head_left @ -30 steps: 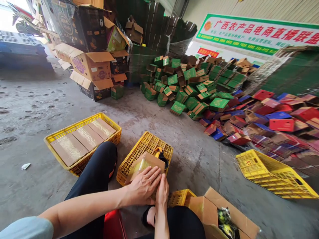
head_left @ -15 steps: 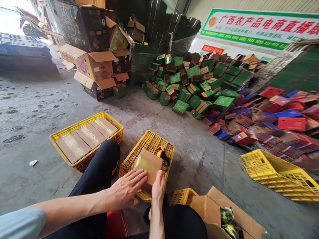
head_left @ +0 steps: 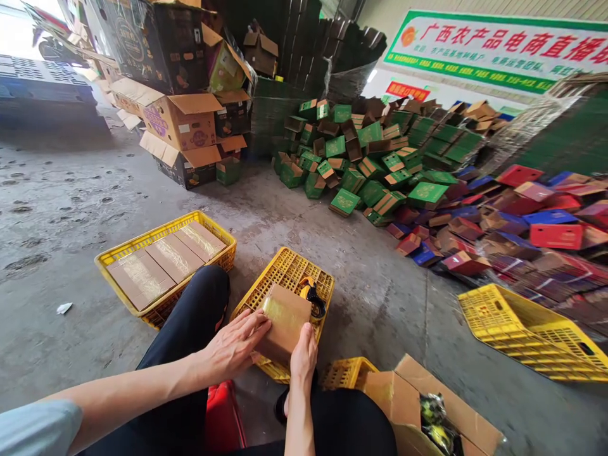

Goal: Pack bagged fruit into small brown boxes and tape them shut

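A small brown cardboard box (head_left: 284,320) with clear tape across its top rests on an upturned yellow plastic crate (head_left: 270,272). My left hand (head_left: 237,342) is at its left side, fingertips on the top edge and thumb lower down. On the right side, my right hand (head_left: 304,354) presses against the box, so it sits gripped between both hands. Just beyond the box lies a tape dispenser (head_left: 313,299), orange and black, on the same crate.
A yellow crate (head_left: 101,261) at left holds three taped boxes (head_left: 173,258). At lower right, an open carton (head_left: 403,405) contains wrapped green items (head_left: 434,421). Another yellow crate (head_left: 527,339) lies farther right. Green boxes (head_left: 344,201) and red-blue boxes (head_left: 555,235) are heaped behind.
My left hand has slid left from the box's top to its left edge, uncovering more of the taped top. The right hand stays at the right side.
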Motion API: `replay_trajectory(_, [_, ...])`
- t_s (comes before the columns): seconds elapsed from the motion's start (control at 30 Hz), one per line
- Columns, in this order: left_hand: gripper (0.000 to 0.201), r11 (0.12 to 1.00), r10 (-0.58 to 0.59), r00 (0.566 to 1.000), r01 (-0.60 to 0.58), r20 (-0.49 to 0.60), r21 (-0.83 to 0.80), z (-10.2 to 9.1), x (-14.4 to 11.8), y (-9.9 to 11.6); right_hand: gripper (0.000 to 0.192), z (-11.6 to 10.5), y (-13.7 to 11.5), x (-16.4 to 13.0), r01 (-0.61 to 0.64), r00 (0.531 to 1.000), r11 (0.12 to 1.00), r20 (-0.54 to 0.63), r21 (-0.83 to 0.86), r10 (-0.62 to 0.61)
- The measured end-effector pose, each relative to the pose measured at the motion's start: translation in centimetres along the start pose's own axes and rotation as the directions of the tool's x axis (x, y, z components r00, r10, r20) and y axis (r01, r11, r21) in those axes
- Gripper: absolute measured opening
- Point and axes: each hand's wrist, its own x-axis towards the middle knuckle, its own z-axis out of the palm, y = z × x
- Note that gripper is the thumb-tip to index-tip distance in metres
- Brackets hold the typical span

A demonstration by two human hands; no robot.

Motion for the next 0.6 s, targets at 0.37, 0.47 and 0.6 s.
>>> replay_trajectory(0.37, [0.077, 0.999, -0.031, 0.999, 0.029, -0.041, -0.033, 1.1, -0.5, -0.9, 0.076, 0.0, 0.1, 0.1, -0.127, 0.992, 0.989, 0.01, 0.069, 0.127])
replay_trajectory(0.47, [0.076, 1.0, -0.01, 0.999, 0.01, -0.034, -0.019, 1.0, -0.5, -0.9, 0.081, 0.2, 0.2, 0.0, -0.185, 0.983, 0.981, 0.015, 0.053, 0.185])
replay_trajectory(0.6, [0.075, 1.0, -0.001, 0.999, 0.001, -0.032, -0.002, 0.6, -0.7, -0.6, 0.077, 0.5, 0.4, -0.1, -0.126, 0.99, 0.992, -0.053, 0.033, 0.127])
